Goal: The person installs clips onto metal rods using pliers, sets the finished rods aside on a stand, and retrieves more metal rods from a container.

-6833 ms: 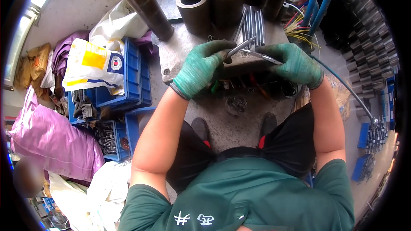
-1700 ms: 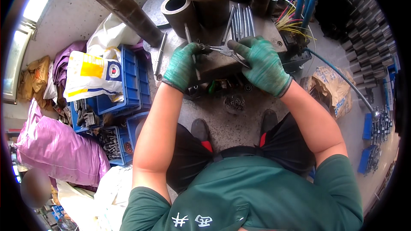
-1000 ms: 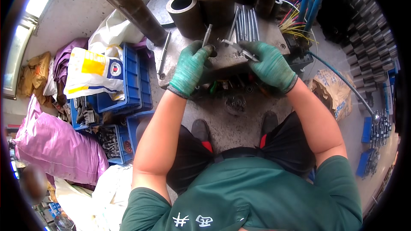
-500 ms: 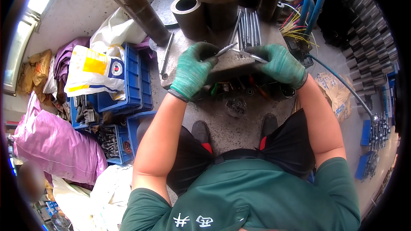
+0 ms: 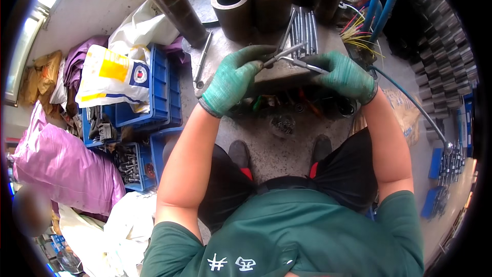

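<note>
My left hand (image 5: 234,77), in a green knit glove with dark fingers, is closed on a slim metal rod (image 5: 285,53) that points right and slightly upward. My right hand (image 5: 346,76), gloved alike, grips a second metal rod (image 5: 303,65) that points left. The inner ends of the two rods come close together or cross; whether they touch, I cannot tell. Both hands are over the front edge of a thick metal plate (image 5: 218,46). Behind them, several similar rods (image 5: 307,28) lie side by side on it, and a lone rod (image 5: 203,57) lies at its left.
A hollow steel cylinder (image 5: 230,18) and a dark upright column (image 5: 169,7) stand behind the plate. Blue crates (image 5: 160,84) and a purple sack (image 5: 66,164) are on the left. Coloured wires (image 5: 359,35), blue hoses (image 5: 376,2) and stacked metal pieces (image 5: 441,46) are on the right.
The rod in my left hand has tilted up and now reaches further right. My right hand has shifted slightly right, still holding its rod. The whole view has moved a little.
</note>
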Demonstrator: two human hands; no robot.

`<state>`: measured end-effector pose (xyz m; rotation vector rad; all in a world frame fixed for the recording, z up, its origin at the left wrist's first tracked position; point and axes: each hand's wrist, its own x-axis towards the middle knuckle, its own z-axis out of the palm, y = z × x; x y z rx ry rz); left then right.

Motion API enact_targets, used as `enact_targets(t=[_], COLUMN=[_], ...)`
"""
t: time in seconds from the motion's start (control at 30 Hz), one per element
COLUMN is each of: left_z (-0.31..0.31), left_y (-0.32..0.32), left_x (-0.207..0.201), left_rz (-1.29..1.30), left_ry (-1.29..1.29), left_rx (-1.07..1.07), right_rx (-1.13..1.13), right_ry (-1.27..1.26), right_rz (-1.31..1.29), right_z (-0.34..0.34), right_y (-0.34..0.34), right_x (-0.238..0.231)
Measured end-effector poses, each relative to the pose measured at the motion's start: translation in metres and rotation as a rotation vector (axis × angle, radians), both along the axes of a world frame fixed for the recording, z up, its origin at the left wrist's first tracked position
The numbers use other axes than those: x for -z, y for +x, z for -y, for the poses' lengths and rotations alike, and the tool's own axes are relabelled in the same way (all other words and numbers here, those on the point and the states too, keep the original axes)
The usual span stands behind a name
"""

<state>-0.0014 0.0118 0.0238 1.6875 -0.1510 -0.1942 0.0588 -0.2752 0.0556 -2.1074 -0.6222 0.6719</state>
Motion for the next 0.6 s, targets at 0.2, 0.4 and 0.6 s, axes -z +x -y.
enact_targets(t=[0.2, 0.4, 0.6], left_z=[0.005, 0.007, 0.007], left_y=[-0.002, -0.004, 0.001], left_x=[0.003, -0.002, 0.011], left_rz=[0.036, -0.182, -0.129], left_ry=[-0.111, -0.186, -0.245], left_rx=[-0.050, -0.036, -0.039], right_rx=[-0.044, -0.065, -0.067], right_ry=[0.085, 0.055, 0.082], right_rz=[0.006, -0.018, -0.035], right_z=[-0.012, -0.017, -0.024], right_y=[-0.012, -0.015, -0.019], right_x=[0.000, 0.003, 0.000])
